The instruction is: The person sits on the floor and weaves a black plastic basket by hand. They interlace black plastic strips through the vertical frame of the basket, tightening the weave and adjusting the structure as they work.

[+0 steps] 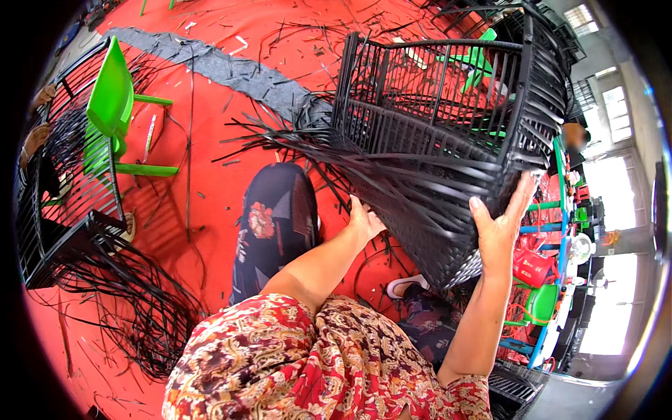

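A large black chair frame (434, 133), partly woven with flat strips, is tilted up in front of me. Loose black strips (294, 136) fan out from its left side, and the tightly woven panel (420, 224) faces my lap. My left hand (365, 220) holds the panel's lower left side, its thumb up and its fingers partly hidden by the weave. At the frame's right corner, my right hand (500, 222) grips with the thumb on the woven face and the fingers stretched along the outer edge.
A green plastic chair (112, 94) stands at left beside another black frame (63, 217), where another person's hands (38, 136) work. Grey cloth (210, 66) and strip scraps lie on the red floor covering (217, 140). A red bag (533, 267) and a fan (581, 248) are at right.
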Available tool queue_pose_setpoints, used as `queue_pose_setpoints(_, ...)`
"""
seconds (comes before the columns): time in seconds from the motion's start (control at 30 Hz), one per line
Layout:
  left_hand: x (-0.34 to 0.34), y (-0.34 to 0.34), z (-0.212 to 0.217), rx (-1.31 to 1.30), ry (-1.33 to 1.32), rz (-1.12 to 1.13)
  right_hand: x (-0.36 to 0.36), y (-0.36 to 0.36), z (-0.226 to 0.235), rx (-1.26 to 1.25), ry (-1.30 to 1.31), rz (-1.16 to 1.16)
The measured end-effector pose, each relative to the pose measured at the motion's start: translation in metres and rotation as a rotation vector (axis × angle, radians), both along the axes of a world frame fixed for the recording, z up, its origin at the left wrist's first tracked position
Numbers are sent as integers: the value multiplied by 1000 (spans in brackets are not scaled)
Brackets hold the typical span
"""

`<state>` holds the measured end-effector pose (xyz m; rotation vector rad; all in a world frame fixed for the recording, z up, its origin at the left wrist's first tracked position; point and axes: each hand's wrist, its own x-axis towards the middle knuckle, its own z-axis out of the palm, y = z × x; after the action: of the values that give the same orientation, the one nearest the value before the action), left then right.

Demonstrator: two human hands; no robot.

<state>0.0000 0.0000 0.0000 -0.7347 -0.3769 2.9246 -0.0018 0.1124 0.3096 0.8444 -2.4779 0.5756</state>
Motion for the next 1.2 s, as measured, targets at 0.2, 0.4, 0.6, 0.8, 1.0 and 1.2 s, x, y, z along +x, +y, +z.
queue_pose_setpoints(0.2,-36,36,-19,56,300,217,33,-57,51,217,296,246)
queue_pose_setpoints(0.4,-39,45,-17,107,276,227,44,-62,82,252,272,175)
queue_pose_setpoints(0.6,-38,48,-12,135,260,215,53,-98,70,481,192,414)
queue_pose_setpoints(0.8,-35,56,-10,107,172,169,-52,-124,-24,899,-172,-63)
queue_pose_setpoints(1.0,-37,64,-31,154,138,130,-82,-111,-45,897,-330,-158)
queue_pose_setpoints(1.2,-22,64,26,-14,136,199,-75,-57,10,725,-283,-170)
